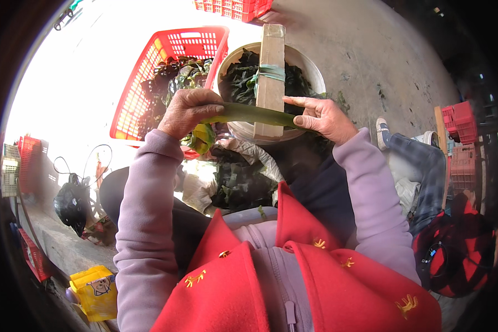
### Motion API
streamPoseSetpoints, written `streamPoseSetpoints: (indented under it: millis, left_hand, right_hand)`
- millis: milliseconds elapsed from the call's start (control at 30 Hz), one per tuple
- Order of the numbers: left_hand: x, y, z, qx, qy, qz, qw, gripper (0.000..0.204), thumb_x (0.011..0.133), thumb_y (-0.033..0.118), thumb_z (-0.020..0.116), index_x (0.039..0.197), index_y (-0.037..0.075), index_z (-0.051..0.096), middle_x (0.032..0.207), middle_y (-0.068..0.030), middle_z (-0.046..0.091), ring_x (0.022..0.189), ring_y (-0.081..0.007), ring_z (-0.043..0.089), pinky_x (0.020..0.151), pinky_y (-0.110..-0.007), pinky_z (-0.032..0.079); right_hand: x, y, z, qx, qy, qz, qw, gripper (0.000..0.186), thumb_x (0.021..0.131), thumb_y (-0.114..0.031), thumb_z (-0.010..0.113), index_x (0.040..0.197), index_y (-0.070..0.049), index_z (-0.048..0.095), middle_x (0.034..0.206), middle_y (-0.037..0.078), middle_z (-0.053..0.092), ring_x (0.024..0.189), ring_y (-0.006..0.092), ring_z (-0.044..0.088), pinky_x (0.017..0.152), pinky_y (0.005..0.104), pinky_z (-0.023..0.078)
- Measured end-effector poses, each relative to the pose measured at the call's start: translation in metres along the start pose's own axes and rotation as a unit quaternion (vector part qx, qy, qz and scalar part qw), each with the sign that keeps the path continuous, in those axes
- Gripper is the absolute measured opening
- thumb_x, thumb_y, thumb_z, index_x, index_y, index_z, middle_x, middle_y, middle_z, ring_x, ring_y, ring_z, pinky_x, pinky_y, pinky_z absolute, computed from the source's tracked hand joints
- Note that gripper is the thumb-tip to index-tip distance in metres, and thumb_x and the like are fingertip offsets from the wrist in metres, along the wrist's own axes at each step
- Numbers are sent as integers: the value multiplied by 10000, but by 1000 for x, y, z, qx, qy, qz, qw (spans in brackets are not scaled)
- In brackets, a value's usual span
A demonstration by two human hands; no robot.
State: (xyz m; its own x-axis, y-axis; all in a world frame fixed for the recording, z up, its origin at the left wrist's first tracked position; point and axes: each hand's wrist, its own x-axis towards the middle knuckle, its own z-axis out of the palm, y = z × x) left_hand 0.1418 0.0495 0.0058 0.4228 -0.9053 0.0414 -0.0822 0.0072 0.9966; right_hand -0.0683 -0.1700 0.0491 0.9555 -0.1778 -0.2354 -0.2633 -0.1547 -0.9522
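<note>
Between the two hands a long green strip of leaf [252, 114] is stretched nearly level at twelve o'clock from the middle of the view, crossing over a wooden board [271, 52]. The left hand [189, 112], at about half past ten, has its grip closed on one end, thumb and bent fingers together. The right hand [327, 119], at two o'clock, has a looser grip: the thumb presses on the other end while the index finger reaches out straight toward the board's edge. A yellow-green crumpled piece [203, 139] shows below the left hand, possibly part of the same strip; the join is hidden. Beyond, at twelve, stands a white bucket [311, 62] of dark leaves; a red crate [128, 108] stands at half past ten.
</note>
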Motion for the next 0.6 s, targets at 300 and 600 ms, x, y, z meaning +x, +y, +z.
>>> streamPoseSetpoints:
  millis: [300, 600]
  left_hand:
    - [-3, 14, -7, 79, -1, 46, 996, 134, 714, 48, 653, 831, -14, 638, 751, -45, 592, 732, -123, 565, 676, -264, 445]
    - [3, -1, -4, 69, -11, 14, 997, 110, 722, 55, 662, 813, 2, 628, 746, -28, 599, 735, -108, 556, 681, -252, 443]
  right_hand:
    - [2, 9, 11, 29, -51, 67, 996, 302, 817, -334, 645, 830, -35, 683, 610, -9, 584, 408, 20, 336, 367, 193, 234]
    - [9, 20, 12, 40, 9, 74, 996, 193, 731, -57, 692, 901, 31, 665, 784, 43, 657, 722, 90, 579, 713, 231, 460]
